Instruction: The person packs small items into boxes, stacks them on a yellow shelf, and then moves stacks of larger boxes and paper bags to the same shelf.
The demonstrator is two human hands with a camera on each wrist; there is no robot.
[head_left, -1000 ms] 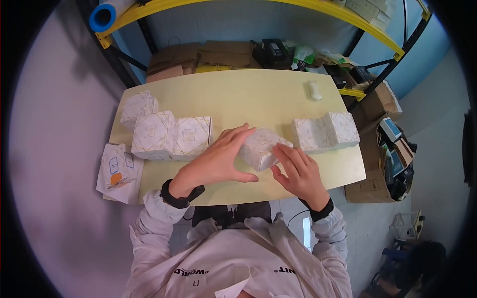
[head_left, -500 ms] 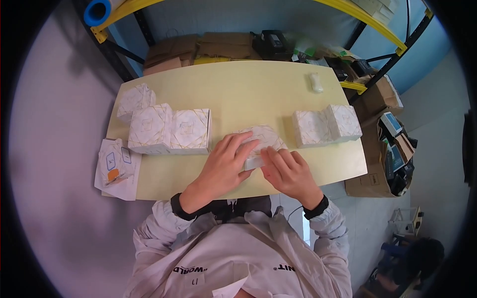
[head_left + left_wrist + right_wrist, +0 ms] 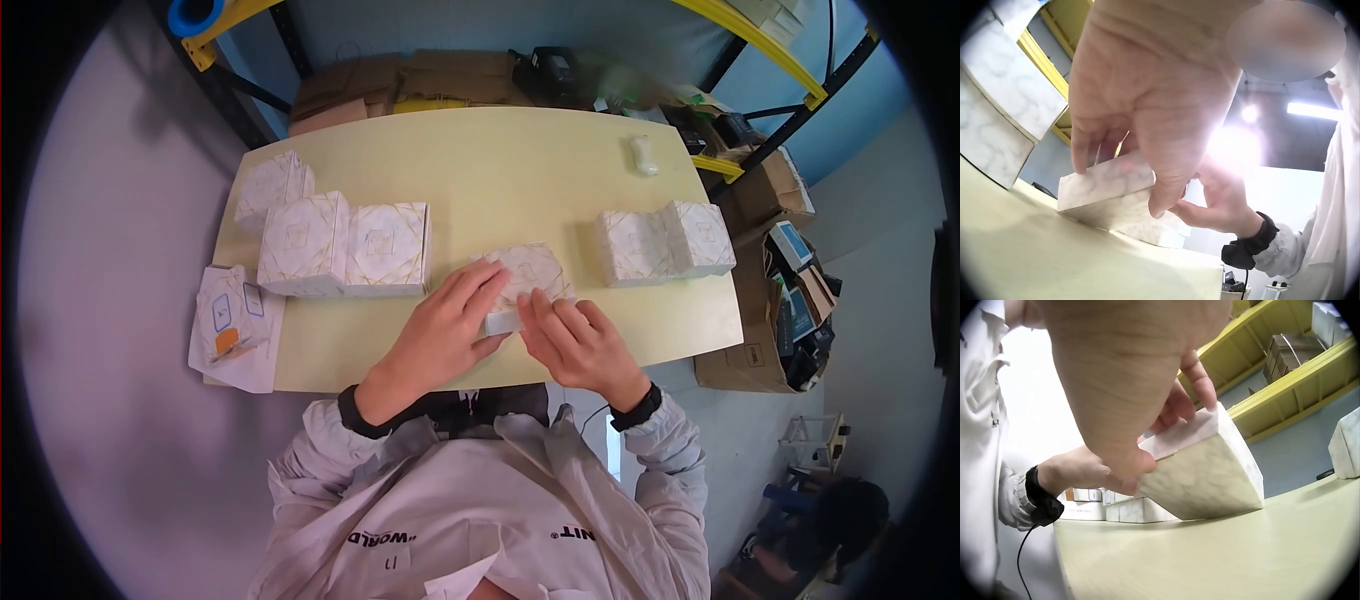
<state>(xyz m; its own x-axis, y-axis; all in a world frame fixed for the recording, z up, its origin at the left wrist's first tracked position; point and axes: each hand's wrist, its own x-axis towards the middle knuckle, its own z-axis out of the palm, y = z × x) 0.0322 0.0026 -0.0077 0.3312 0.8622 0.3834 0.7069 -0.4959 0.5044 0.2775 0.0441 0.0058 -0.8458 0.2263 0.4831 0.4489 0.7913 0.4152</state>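
A white marble-patterned box with gold lines (image 3: 537, 266) is between both hands near the table's front edge. My left hand (image 3: 432, 335) lies over its left side, fingers on top and thumb at the near side. My right hand (image 3: 585, 345) has curled fingers and thumb on the near right edge, close to the left fingertips. In the left wrist view the left hand (image 3: 1141, 94) grips the box (image 3: 1110, 181) between fingers and thumb. The right wrist view shows the box (image 3: 1210, 472) tilted, its lower edge at the tabletop, and the right hand (image 3: 1122, 387) pinching its upper part.
Several similar boxes (image 3: 385, 245) stand at the table's left, and two more (image 3: 636, 247) at the right. A small white object (image 3: 643, 156) lies at the back right. A marked package (image 3: 232, 312) rests on the front left corner. A full carton (image 3: 750, 362) stands beside the table.
Both hands have come closer together around the box. My left thumb and fingers, spread wide before, have closed in on it, and its near face has turned toward the front.
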